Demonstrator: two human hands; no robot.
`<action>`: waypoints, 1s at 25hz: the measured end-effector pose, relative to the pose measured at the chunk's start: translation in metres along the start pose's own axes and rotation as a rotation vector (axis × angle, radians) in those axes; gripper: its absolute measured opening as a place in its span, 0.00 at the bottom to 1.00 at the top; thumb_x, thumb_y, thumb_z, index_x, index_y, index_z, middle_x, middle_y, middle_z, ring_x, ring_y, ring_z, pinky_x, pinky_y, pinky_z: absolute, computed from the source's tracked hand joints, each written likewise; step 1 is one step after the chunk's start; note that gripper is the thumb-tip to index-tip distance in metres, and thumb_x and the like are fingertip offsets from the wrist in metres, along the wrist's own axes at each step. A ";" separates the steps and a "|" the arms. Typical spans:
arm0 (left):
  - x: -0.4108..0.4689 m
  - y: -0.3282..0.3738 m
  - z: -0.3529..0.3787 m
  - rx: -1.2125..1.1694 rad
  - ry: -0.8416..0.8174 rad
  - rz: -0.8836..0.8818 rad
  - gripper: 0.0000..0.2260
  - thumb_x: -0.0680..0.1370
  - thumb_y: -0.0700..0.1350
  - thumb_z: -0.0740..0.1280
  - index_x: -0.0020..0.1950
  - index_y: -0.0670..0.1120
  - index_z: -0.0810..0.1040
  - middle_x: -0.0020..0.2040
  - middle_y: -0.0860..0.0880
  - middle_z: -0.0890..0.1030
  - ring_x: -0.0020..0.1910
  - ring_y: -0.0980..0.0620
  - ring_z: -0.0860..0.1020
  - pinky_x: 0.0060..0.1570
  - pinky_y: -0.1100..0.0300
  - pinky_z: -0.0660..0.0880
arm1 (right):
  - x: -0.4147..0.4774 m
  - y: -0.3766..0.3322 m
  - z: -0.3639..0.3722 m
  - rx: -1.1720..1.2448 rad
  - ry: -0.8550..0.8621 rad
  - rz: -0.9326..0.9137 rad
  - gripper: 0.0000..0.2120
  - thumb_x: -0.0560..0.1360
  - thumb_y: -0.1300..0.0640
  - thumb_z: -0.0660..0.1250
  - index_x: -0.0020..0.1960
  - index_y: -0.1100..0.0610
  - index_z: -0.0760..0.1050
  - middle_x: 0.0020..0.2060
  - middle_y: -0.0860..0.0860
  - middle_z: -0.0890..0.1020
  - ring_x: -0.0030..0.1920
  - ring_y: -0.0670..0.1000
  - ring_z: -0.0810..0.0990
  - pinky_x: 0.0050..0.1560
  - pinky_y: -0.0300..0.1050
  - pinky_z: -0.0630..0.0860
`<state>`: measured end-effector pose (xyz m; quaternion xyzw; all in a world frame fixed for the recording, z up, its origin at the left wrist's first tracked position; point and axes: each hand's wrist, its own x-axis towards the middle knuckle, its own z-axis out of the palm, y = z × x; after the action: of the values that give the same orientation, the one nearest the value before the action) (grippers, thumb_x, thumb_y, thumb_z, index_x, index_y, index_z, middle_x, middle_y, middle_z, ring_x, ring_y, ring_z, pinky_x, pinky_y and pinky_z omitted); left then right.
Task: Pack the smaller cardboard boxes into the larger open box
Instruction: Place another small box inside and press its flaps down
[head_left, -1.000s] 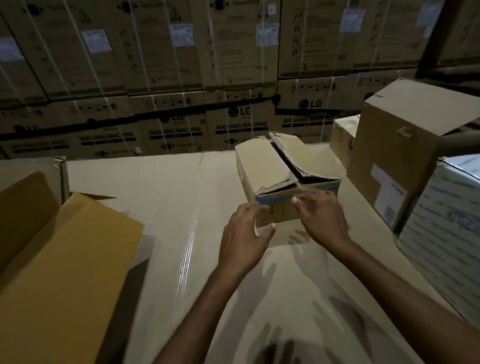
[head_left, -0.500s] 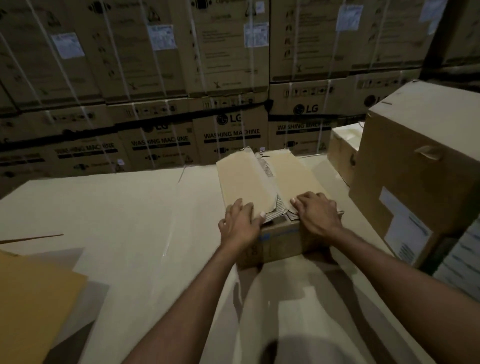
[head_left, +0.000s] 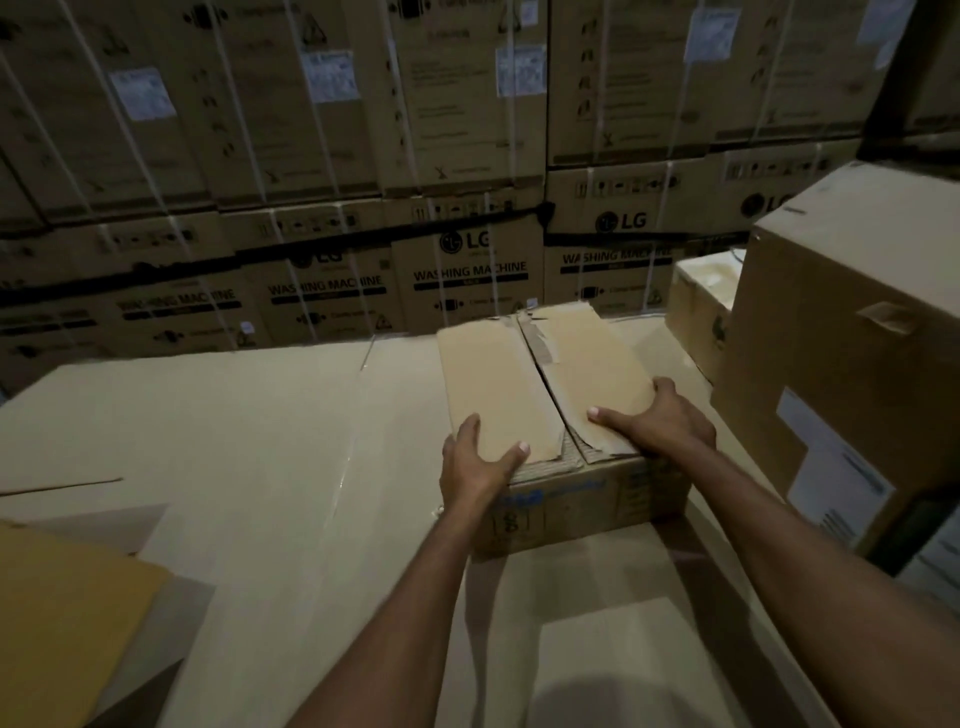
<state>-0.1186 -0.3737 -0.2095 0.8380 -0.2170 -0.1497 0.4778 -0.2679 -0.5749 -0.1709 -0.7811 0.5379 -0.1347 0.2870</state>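
on the pale cardboard surface (head_left: 234, 441) sat the small box (head_left: 540, 395), both flaps pressed down; left hand (head_left: 475, 465) and right hand (head_left: 662, 423) clamped its near corners, fingers wrapped on it. stacked washing-machine cartons (head_left: 467, 156) walled the dim room behind.
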 end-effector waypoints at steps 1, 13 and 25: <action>-0.012 -0.004 -0.006 -0.051 0.020 0.014 0.41 0.70 0.61 0.78 0.79 0.52 0.67 0.78 0.48 0.69 0.75 0.47 0.69 0.70 0.54 0.69 | -0.017 0.002 -0.003 0.046 0.018 -0.025 0.55 0.60 0.22 0.73 0.78 0.48 0.60 0.70 0.55 0.76 0.68 0.61 0.75 0.62 0.57 0.75; -0.245 -0.019 -0.191 -0.491 0.262 0.179 0.49 0.65 0.57 0.82 0.79 0.63 0.58 0.70 0.57 0.71 0.64 0.52 0.75 0.59 0.49 0.78 | -0.332 0.000 -0.058 0.579 0.240 -0.331 0.54 0.60 0.38 0.84 0.78 0.35 0.57 0.70 0.44 0.69 0.69 0.50 0.70 0.68 0.58 0.74; -0.380 -0.035 -0.386 -0.370 -0.096 0.511 0.35 0.73 0.45 0.79 0.76 0.57 0.67 0.63 0.56 0.81 0.59 0.58 0.81 0.56 0.55 0.82 | -0.529 -0.044 -0.085 0.664 0.139 -0.432 0.49 0.66 0.41 0.81 0.78 0.39 0.57 0.65 0.39 0.73 0.65 0.50 0.75 0.64 0.57 0.76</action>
<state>-0.2608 0.1184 -0.0307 0.6472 -0.4120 -0.1013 0.6333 -0.4825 -0.1044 -0.0248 -0.7301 0.3065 -0.4110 0.4517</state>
